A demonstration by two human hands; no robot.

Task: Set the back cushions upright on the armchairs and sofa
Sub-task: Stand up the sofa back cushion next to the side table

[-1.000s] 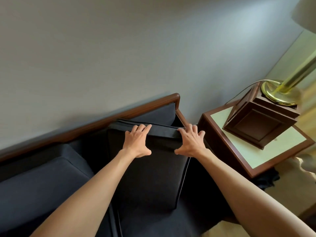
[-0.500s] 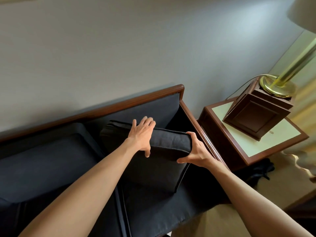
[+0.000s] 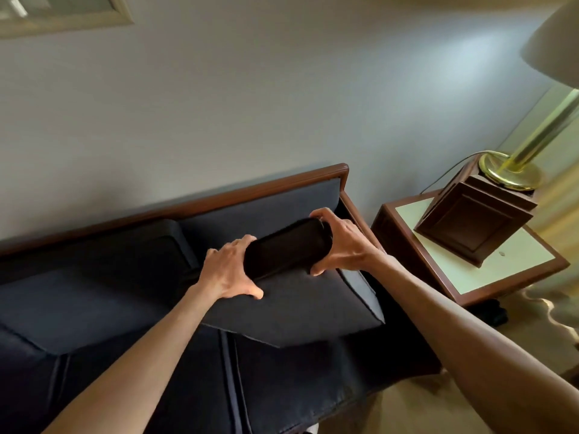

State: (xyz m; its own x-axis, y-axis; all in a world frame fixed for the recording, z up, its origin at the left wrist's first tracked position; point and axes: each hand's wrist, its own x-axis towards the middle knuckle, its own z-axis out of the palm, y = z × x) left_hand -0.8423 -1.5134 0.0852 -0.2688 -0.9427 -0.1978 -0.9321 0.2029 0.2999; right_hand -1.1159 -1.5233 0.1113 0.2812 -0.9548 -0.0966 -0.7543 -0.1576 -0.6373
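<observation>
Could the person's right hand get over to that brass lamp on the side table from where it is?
Probably yes: nothing stands between the right hand and the brass lamp, but it now grips the back cushion and must let go first.

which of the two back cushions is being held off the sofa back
The right back cushion, nearest the side table: left hand and right hand grip its top edge, tipped forward. The left back cushion lies untouched.
</observation>
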